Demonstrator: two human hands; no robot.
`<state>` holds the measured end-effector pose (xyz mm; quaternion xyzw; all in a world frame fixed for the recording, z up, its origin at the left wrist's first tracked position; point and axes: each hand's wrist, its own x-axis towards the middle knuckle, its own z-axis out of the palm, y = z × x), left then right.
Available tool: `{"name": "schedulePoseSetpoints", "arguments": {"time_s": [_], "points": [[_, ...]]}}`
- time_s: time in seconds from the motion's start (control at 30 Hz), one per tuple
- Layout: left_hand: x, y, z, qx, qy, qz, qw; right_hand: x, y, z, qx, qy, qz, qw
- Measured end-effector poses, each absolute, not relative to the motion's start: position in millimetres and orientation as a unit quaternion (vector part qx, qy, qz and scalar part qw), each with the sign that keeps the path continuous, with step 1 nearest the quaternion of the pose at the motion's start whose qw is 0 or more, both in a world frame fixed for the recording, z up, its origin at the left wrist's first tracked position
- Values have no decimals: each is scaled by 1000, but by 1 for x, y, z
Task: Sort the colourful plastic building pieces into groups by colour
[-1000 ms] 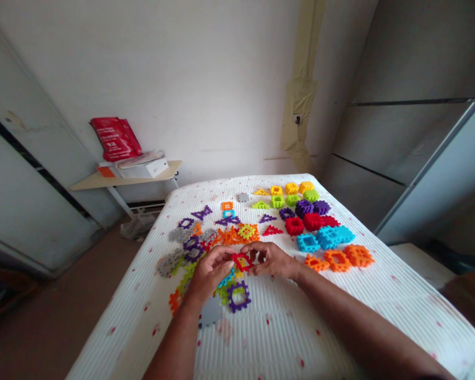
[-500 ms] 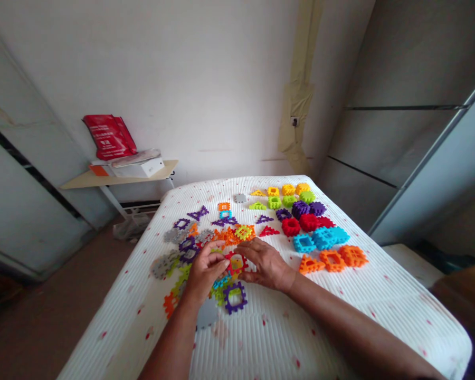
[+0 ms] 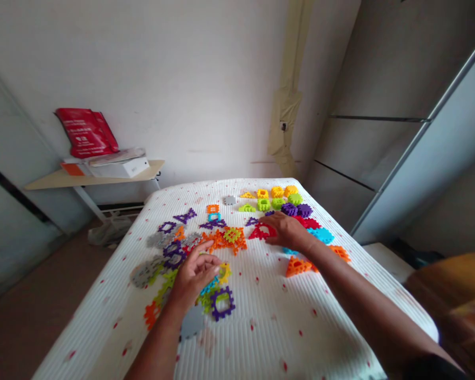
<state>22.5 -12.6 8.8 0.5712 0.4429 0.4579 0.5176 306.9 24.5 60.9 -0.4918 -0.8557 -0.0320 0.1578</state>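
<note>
Colourful interlocking plastic tiles lie spread over a white ribbed bed cover (image 3: 269,322). My left hand (image 3: 193,274) rests on a loose heap of tiles, fingers curled, pinching a yellow tile (image 3: 223,272). A purple square frame tile (image 3: 222,303) lies just in front of it. My right hand (image 3: 287,230) is stretched toward the sorted stacks and holds a red tile (image 3: 262,232) down near the red stack (image 3: 309,223). Blue tiles (image 3: 322,235) and orange tiles (image 3: 300,265) lie beside my right wrist.
Yellow, green and purple stacks (image 3: 279,198) stand at the bed's far end. Loose purple, grey and orange tiles (image 3: 174,244) are scattered to the left. A small side table (image 3: 91,179) with a white box and a red bag (image 3: 86,132) stands by the wall.
My hands have parted. The right hand has carried the red tile away to the far right by the red stack. The left hand stayed at the loose heap. The camera has turned right.
</note>
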Motion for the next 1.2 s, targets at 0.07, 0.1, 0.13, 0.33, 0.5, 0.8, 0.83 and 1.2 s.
{"name": "schedulePoseSetpoints", "arguments": {"time_s": [0.07, 0.1, 0.13, 0.33, 0.5, 0.8, 0.83, 1.2], "points": [[22, -12, 8, 576, 446, 459, 508, 330, 37, 65, -540, -833, -48, 108], [22, -11, 7, 580, 444, 457, 508, 339, 42, 66, -555, -826, -52, 88], [22, -10, 6, 584, 440, 455, 508, 345, 46, 66, -567, -819, -55, 68], [21, -7, 0, 592, 440, 446, 507, 356, 57, 56, -602, -796, -60, 17], [22, -9, 4, 595, 445, 442, 502, 356, 60, 54, -609, -791, -58, -5], [21, -9, 3, 606, 443, 432, 500, 349, 60, 58, -606, -792, -56, -49], [21, -9, 2, 606, 441, 434, 501, 349, 60, 57, -604, -793, -56, -52], [-7, 5, 7, 536, 531, 547, 363, 335, 48, 64, -555, -828, -83, 21]]}}
